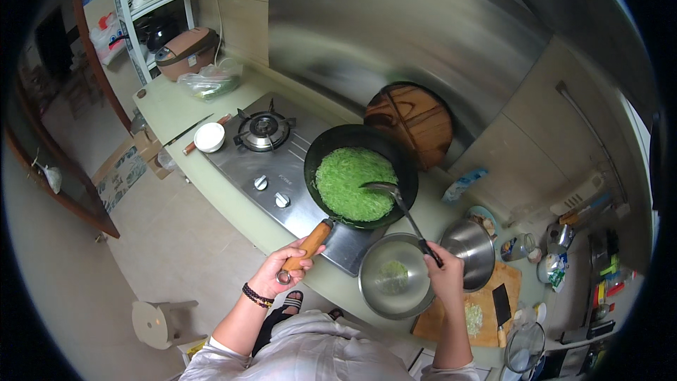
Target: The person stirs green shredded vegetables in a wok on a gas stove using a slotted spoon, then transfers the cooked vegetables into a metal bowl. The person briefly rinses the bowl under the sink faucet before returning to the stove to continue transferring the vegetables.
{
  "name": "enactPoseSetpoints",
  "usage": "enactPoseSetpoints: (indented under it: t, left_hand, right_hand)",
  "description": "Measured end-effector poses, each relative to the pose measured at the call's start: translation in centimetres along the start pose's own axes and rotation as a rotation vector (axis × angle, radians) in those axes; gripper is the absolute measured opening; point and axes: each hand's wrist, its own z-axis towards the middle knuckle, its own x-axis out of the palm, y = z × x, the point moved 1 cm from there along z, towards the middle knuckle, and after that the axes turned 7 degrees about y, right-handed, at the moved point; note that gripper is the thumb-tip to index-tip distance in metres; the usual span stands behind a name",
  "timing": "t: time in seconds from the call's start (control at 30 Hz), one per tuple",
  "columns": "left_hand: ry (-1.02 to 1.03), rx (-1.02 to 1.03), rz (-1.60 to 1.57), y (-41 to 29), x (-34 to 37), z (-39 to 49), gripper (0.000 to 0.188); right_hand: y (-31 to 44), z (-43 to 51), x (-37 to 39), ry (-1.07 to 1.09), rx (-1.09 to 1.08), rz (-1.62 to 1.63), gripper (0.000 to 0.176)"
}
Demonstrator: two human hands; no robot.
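Note:
My left hand (285, 267) grips the wooden handle (312, 243) of a black wok (404, 161), which stands on the right side of a steel gas cooktop (254, 185). Finely shredded green vegetable (351, 180) fills the wok's middle. My right hand (444, 270) holds a metal spatula (407, 212) by its black grip, its blade in the shreds. Just below the wok sits a steel bowl (365, 280) with a little green residue at its bottom. A second steel bowl (470, 249) is beyond my right hand.
A round wooden lid (418, 122) leans behind the wok. On the right, a cutting board (433, 323) bears chopped pale pieces (473, 320) and a cleaver (501, 304). A white bowl (209, 137) and a knife (188, 130) lie left of the bare burner (264, 126). A stool (151, 323) stands on the floor.

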Motion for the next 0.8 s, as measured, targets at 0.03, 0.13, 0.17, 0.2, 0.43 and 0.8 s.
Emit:
enactPoseSetpoints:
  t: [0.03, 0.13, 0.17, 0.2, 0.43, 0.8]
  left_hand:
    - [0.001, 0.006, -0.032, 0.0, -0.2, 0.0, 0.063]
    - [0.007, 0.015, -0.110, 0.2, -0.2, 0.0, 0.060]
    - [0.010, 0.015, -0.122, 0.2, 0.1, -0.1, 0.060]
    - [0.016, 0.010, -0.137, 0.2, 0.4, -0.2, 0.059]
    - [0.000, 0.015, -0.152, 0.4, -0.3, 0.0, 0.060]
    - [0.048, 0.014, -0.172, 0.5, -0.4, 0.1, 0.061]
  right_hand:
    - [1.5, 0.1, 0.7, 0.019, 0.011, -0.034, 0.031]
    - [2.9, 2.4, 4.5, -0.043, -0.199, -0.083, 0.030]
    - [3.0, 3.6, 6.0, -0.050, -0.240, -0.140, 0.029]
    - [2.9, 4.7, 7.6, -0.058, -0.277, -0.201, 0.029]
    - [3.3, 7.3, 11.8, 0.047, -0.427, -0.402, 0.031]
    - [3.5, 4.1, 7.2, 0.035, -0.532, -0.597, 0.027]
